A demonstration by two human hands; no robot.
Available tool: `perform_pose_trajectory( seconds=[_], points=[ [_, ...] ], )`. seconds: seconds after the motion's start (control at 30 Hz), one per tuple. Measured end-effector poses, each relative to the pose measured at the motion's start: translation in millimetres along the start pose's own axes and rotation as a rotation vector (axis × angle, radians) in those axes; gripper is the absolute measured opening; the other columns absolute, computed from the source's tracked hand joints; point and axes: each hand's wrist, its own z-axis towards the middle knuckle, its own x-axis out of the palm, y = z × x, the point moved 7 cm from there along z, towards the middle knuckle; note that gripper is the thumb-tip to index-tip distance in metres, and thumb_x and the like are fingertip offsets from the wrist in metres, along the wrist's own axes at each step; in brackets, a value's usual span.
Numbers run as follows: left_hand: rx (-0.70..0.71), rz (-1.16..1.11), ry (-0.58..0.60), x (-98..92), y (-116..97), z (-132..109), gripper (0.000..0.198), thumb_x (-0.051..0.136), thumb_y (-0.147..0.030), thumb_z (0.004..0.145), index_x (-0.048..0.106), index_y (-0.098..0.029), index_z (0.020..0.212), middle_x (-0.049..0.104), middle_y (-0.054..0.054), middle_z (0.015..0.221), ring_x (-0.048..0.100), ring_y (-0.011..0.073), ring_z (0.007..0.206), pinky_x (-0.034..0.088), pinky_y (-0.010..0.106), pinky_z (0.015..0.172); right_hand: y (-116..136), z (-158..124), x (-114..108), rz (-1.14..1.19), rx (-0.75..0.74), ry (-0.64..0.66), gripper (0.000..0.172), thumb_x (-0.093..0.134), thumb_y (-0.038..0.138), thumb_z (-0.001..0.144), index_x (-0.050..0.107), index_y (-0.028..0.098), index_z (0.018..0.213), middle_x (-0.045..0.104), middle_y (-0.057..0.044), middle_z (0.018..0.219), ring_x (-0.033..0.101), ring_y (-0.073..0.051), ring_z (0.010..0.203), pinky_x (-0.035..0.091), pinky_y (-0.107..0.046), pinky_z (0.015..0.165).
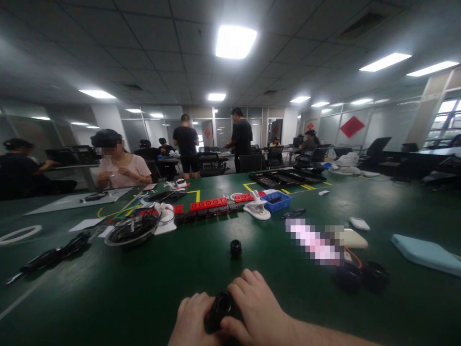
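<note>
Low in the view, a black cylinder (217,313) with a round opening in its end is held between both hands; its kind cannot be made out. My left hand (191,318) is closed around its left side. My right hand (257,303) wraps it from the right, with the thumb across the near side and the other fingers over the far side. The cylinder's lower part is hidden by the hands. A short black ring-like cap (236,248) stands upright on the green table (162,278), just beyond the hands and touching neither.
A metal bowl (131,235) with dark cables, red blocks (209,204), a white clamp (257,207) and a blue bin (276,201) lie farther off. Black tools (54,254) are at left; a light-blue case (425,252) is at right. A seated person (120,166) works across the table.
</note>
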Motion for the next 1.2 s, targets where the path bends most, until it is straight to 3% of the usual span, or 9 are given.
perform_pose_trajectory(
  seconds=[0.23, 0.47, 0.87, 1.2],
  points=[
    [0.036, 0.003, -0.011, 3.4, 0, -2, 0.016, 0.056, -0.030, 0.067, 0.062, -0.020, 0.078, 0.061, 0.002, 0.084, 0.052, 0.0205, 0.083, 0.034, 0.031, 0.078, 2, 0, -1, 0.041, 0.033, 0.037, 0.030, 0.055, 0.047, 0.075, 0.052, 0.018, 0.084, 0.054, -0.001, 0.084, 0.043, -0.018, 0.079, 0.033, -0.033, 0.071],
    [0.027, -0.021, 0.041, 6.0, -4, -3, 0.018, 0.056, -0.026, 0.066, 0.062, -0.021, 0.082, 0.061, 0.002, 0.091, 0.052, 0.0202, 0.088, 0.033, 0.032, 0.083, 8, 2, 2, 0.082, -0.012, 0.037, 0.033, 0.057, 0.049, 0.073, 0.054, 0.019, 0.086, 0.053, -0.003, 0.086, 0.043, -0.020, 0.079, 0.032, -0.035, 0.069],
    [0.039, -0.013, 0.033, 9.4, -3, -4, 0.019, 0.050, -0.024, 0.067, 0.060, -0.018, 0.082, 0.062, 0.004, 0.089, 0.053, 0.0205, 0.086, 0.033, 0.032, 0.085, 13, 3, 5, 0.071, -0.074, 0.022, 0.032, 0.054, 0.049, 0.076, 0.056, 0.021, 0.091, 0.050, -0.003, 0.089, 0.040, -0.019, 0.080, 0.030, -0.035, 0.070],
    [-0.012, -0.021, 0.035, 15.5, 5, -2, 0.032, 0.052, -0.030, 0.067, 0.061, -0.017, 0.096, 0.061, 0.008, 0.108, 0.050, 0.0245, 0.105, 0.028, 0.035, 0.096, 19, 3, 1, 0.061, -0.115, -0.029, 0.022, 0.050, 0.040, 0.078, 0.056, 0.023, 0.090, 0.049, -0.002, 0.088, 0.039, -0.018, 0.079, 0.027, -0.034, 0.067]
  ],
)
